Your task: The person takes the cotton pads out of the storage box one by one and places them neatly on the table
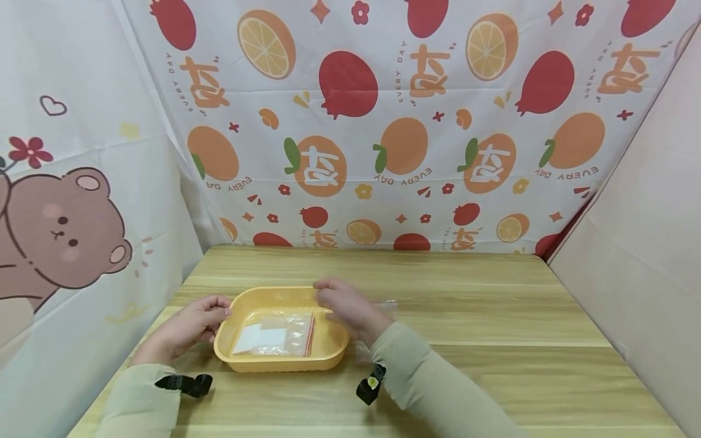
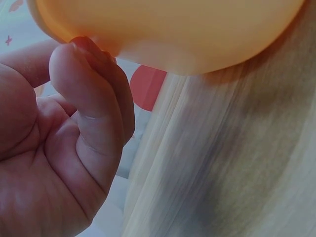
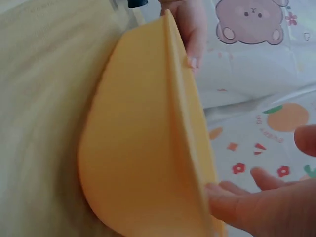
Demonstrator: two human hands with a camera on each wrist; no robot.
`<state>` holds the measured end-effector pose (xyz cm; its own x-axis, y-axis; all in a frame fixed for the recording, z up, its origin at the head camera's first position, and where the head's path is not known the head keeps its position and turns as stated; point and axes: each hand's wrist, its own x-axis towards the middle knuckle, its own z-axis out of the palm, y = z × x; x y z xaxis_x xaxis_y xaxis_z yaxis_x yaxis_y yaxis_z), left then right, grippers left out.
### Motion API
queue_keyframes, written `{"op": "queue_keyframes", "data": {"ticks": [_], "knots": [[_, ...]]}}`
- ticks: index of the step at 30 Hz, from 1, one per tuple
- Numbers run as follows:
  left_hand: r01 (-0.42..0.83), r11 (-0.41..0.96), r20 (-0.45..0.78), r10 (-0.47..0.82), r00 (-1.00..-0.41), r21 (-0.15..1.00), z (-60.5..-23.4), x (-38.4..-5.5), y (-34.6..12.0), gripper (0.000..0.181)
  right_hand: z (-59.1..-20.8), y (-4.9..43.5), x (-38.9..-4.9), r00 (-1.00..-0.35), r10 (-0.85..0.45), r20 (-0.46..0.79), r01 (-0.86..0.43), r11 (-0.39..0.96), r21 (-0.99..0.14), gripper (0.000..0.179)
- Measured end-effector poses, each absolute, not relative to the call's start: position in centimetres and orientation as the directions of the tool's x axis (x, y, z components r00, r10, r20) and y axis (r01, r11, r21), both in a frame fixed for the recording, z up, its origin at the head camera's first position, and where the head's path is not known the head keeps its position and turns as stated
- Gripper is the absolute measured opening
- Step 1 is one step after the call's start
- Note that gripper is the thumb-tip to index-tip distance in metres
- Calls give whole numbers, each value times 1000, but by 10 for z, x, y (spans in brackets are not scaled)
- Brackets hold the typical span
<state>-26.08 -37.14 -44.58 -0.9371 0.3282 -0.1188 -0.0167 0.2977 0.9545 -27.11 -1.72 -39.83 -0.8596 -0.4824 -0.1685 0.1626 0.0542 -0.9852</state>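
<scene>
A yellow plastic tray (image 1: 285, 365) with raised sides is in the middle left of the head view. My left hand (image 1: 188, 325) grips its left rim, and in the left wrist view the curled fingers (image 2: 94, 94) meet the tray's underside. Inside lies a clear zip bag (image 1: 298, 331) with a red seal line, white pieces (image 1: 263, 336) showing at its left part. My right hand (image 1: 350, 307) reaches over the right rim. In the right wrist view its fingertips are right at the rim, the thumb (image 3: 307, 140) held apart.
Another clear zip bag (image 1: 387, 307) lies on the wooden table (image 1: 465, 316) to the right of the tray, partly hidden by the right forearm. Fruit-print cloth (image 1: 350, 152) hangs behind the table. A bear-print cloth (image 1: 66, 231) is on the left, and a plain pale cloth (image 1: 630, 201) on the right.
</scene>
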Motion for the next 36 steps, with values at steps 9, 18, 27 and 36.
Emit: {"op": "queue_keyframes", "data": {"ticks": [9,18,27,36], "knots": [[-38,302,-139,320,-937,953,-443,-262,-370,29,-415,-37,-269,-883,-417,-216,234,8,-972,55],[-23,307,-127,324,-937,951,-444,-263,-371,28,-423,-50,-273,-911,-351,-216,161,179,-971,45],[-24,312,-129,320,-939,950,-447,-263,-372,30,-425,-55,-272,-912,-332,-242,168,238,-957,47],[-20,316,-128,322,-938,948,-448,-265,-373,31,-427,-57,-268,-924,-339,-179,133,155,-979,47]]}}
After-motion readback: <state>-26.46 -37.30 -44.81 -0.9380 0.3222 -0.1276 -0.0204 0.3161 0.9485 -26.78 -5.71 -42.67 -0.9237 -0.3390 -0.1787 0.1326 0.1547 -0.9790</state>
